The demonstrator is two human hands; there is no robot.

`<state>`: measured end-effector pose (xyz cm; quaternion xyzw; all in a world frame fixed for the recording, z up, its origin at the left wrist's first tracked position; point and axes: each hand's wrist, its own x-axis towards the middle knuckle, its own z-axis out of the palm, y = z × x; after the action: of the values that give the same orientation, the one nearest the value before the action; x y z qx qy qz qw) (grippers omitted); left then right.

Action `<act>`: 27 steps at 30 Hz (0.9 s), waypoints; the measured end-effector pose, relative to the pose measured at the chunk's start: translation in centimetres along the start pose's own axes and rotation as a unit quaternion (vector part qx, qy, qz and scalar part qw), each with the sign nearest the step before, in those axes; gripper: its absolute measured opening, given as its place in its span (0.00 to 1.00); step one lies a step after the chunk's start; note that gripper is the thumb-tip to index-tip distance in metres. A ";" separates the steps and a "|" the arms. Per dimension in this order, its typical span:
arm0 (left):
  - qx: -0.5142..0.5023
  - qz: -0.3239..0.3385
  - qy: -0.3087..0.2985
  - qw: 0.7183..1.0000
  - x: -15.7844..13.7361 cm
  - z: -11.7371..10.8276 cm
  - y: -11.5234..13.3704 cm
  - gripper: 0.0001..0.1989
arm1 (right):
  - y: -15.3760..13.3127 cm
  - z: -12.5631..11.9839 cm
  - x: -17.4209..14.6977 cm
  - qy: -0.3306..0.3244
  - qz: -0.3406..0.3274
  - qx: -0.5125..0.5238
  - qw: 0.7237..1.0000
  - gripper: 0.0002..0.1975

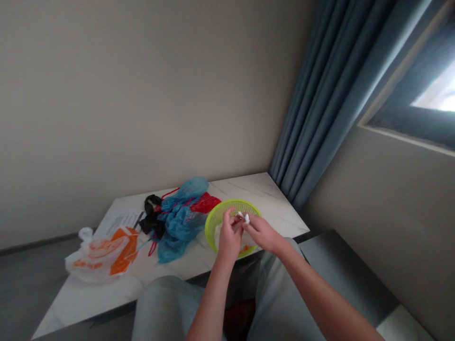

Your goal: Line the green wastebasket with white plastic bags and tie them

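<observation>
My left hand point(231, 233) and my right hand point(260, 231) meet over a yellow-green plastic basket point(210, 221) with a perforated wall. The fingers of both are closed on a white plastic bag, whose twisted white ends point(247, 218) stick up between the fingertips. Lower down, whitish plastic with a patch of orange point(246, 248) shows inside the basket, partly hidden by my hands. Whether it joins the piece in my fingers I cannot tell.
Left of the basket lie crumpled blue bags point(181, 227), a red bag point(206, 202) and a black bag point(152, 218). A white-and-orange bag point(103, 253) and a printed sheet point(122, 221) are farther left on the marble-patterned table point(241, 184). Curtains point(320, 94) hang at right.
</observation>
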<state>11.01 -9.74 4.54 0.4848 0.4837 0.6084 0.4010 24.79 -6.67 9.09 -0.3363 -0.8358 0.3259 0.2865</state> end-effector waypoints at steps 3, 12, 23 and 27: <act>0.044 -0.002 -0.028 0.999 0.2 -0.4 0.3 0.15 | 0.3 0.0 -0.1 0.000 -0.001 0.018 1.000 0.12; 0.084 0.005 0.026 0.996 0.3 -0.8 0.3 0.12 | 1.6 1.5 -0.2 0.060 0.054 0.094 0.992 0.11; 0.107 -0.008 0.029 0.994 -0.8 -2.1 -0.4 0.11 | 1.6 2.7 0.3 0.071 0.097 0.062 0.991 0.04; 0.195 0.046 0.014 0.980 -1.4 -2.2 -0.3 0.09 | 2.2 3.3 1.1 0.078 0.116 0.132 0.981 0.09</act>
<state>9.17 -11.45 3.83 0.5672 0.5760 0.5266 0.2633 22.65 -5.75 5.69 -0.4144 -0.7158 0.4372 0.3531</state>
